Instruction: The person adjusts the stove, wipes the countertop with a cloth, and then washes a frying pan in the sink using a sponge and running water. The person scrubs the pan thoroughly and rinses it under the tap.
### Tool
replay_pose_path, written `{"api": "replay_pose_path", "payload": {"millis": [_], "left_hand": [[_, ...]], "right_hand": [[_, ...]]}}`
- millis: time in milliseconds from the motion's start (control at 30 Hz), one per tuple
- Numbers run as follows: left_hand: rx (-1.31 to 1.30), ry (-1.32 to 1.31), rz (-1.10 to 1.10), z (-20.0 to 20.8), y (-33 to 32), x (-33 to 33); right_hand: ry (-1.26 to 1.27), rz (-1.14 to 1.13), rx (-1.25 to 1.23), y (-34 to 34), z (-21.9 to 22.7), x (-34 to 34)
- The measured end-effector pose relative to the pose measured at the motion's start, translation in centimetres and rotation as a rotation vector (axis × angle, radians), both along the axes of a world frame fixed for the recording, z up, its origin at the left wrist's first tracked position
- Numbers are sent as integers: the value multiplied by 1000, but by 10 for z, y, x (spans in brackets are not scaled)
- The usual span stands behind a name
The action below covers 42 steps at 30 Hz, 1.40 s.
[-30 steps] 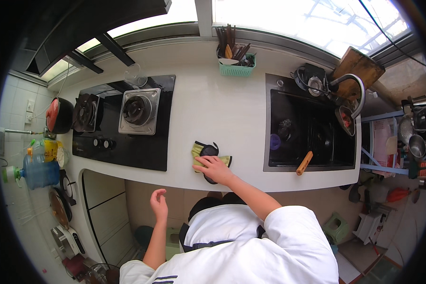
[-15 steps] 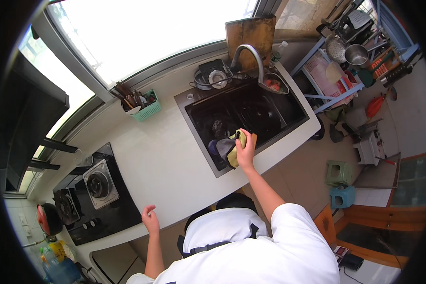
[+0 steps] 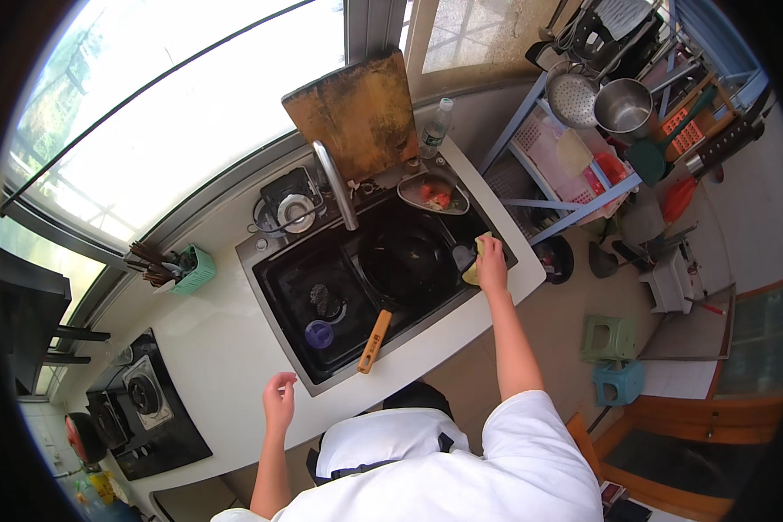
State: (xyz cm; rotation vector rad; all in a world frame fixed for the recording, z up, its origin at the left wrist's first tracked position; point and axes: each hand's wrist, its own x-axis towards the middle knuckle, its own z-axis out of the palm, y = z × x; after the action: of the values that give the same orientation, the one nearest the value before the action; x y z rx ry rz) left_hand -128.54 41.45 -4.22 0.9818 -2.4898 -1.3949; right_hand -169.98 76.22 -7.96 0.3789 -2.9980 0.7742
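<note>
I count one yellow-green cloth (image 3: pixel 471 276), one sink (image 3: pixel 291 300), one tap (image 3: pixel 335 184), one black pan (image 3: pixel 404 261), one wooden handle (image 3: pixel 374 342), one purple disc (image 3: pixel 319 334) and one metal scrubber (image 3: pixel 325 300). Around my tabletop (image 3: pixel 235 348) I find one green basket (image 3: pixel 198 271), one cutting board (image 3: pixel 357 117), one clear bottle (image 3: pixel 436 130) and two burners (image 3: pixel 143 393). Farther right I tally one perforated strainer (image 3: pixel 572 96), one saucepan (image 3: pixel 624 106) and two stools (image 3: pixel 607 337), one green, one blue.
</note>
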Motion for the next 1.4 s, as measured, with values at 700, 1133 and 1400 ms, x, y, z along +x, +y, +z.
{"api": "replay_pose_path", "payload": {"millis": [700, 1133, 1400], "left_hand": [[-341, -290, -59, 78, 100, -97], [-142, 321, -467, 156, 118, -194], [-262, 554, -607, 131, 147, -221]], "right_hand": [[342, 218, 183, -165, 91, -303], [526, 182, -621, -2, 235, 1], [212, 51, -1018, -11, 224, 80]]}}
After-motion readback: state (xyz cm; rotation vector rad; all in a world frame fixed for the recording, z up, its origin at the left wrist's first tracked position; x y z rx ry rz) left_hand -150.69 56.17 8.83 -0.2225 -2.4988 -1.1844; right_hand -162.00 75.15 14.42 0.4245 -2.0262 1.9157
